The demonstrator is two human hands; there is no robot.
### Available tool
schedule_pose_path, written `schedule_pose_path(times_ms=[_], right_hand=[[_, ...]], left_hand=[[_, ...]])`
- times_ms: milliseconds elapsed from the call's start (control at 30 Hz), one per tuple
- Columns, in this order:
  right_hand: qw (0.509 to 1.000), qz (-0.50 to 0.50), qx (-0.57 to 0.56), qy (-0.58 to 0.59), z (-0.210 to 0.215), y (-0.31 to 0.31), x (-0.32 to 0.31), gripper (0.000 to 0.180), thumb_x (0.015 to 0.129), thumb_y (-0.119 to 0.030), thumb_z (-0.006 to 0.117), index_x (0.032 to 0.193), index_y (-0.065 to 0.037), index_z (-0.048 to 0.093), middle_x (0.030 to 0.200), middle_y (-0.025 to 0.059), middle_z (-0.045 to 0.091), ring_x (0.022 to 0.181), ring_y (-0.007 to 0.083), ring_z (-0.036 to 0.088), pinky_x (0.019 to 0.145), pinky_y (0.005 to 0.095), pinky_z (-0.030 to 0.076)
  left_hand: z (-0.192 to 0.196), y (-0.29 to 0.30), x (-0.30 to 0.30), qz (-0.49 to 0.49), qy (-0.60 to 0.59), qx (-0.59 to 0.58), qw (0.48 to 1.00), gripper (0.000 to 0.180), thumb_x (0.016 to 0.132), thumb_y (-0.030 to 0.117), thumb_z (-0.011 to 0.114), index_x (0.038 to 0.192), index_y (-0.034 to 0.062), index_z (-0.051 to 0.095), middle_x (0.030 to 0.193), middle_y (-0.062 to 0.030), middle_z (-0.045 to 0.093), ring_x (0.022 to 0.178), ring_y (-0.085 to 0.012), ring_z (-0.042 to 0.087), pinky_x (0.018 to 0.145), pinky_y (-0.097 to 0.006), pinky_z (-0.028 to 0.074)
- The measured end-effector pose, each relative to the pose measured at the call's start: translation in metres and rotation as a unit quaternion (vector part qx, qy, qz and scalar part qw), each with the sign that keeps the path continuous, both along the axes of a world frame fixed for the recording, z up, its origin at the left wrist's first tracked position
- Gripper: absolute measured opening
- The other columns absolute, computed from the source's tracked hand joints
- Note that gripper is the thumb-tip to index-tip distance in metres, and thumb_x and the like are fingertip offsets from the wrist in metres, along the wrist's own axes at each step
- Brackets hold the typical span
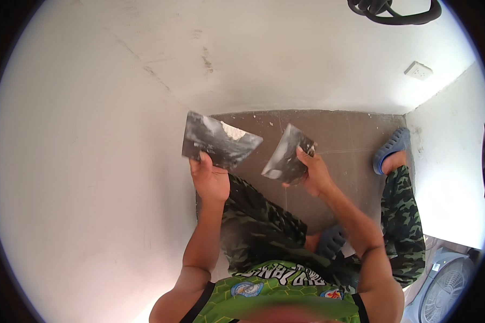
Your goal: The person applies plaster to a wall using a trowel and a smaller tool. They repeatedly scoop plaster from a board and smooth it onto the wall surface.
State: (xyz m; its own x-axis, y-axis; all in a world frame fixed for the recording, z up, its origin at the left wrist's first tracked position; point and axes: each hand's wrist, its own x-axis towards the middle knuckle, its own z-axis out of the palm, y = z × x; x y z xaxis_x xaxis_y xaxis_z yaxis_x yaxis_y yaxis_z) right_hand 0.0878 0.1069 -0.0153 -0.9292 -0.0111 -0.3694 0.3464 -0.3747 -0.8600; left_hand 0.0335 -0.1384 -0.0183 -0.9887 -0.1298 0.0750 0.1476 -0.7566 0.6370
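My left hand [210, 180] grips a wide, flat metal putty scraper [207, 132] by its lower edge, thumb on top. Smears cover its dark face, and a pale lump of putty [234, 131] lies along the upper right edge. In my right hand [315, 172] is a second, similar putty scraper [284, 157], smeared white and tilted, its lower left corner towards the left one. The two blades are apart, both held over the floor near the corner. My right fingers are partly hidden behind the blade.
White walls rise at the left [91, 161] and ahead [307, 64], with grey scuffs. Brown floor tiles [334, 129] carry small specks. A socket [418, 70] is on the wall, a black looped object [409, 19] at the top right. A fan [447, 285] stands lower right.
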Motion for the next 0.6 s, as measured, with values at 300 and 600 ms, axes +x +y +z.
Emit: schedule_pose_path(times_ms=[300, 600], right_hand=[[0.931, -0.045, -0.357, 0.055, 0.001, 0.02, -0.017, 0.035, 0.102, -0.02, 0.056, 0.133, -0.002, 0.053, 0.119, 0.0154, 0.068, 0.103, 0.0319, 0.072, 0.071, 0.0511, 0.065], [0.884, -0.223, -0.411, 0.014, -0.188, -0.076, -0.151, 0.035, 0.101, -0.005, 0.053, 0.134, 0.002, 0.046, 0.132, 0.0198, 0.056, 0.12, 0.0395, 0.059, 0.099, 0.0663, 0.053]], left_hand=[[-0.019, -0.036, -0.007, 0.01, 0.376, -0.556, 0.741, 0.023, 0.089, 0.001, 0.068, 0.112, -0.0023, 0.072, 0.108, -0.0164, 0.075, 0.103, -0.0298, 0.07, 0.093, -0.04, 0.054], [-0.105, -0.065, 0.008, 0.054, -0.011, -0.176, 0.983, 0.031, 0.102, 0.017, 0.065, 0.126, -0.0021, 0.061, 0.112, -0.0016, 0.065, 0.097, -0.0093, 0.056, 0.09, -0.027, 0.044]])
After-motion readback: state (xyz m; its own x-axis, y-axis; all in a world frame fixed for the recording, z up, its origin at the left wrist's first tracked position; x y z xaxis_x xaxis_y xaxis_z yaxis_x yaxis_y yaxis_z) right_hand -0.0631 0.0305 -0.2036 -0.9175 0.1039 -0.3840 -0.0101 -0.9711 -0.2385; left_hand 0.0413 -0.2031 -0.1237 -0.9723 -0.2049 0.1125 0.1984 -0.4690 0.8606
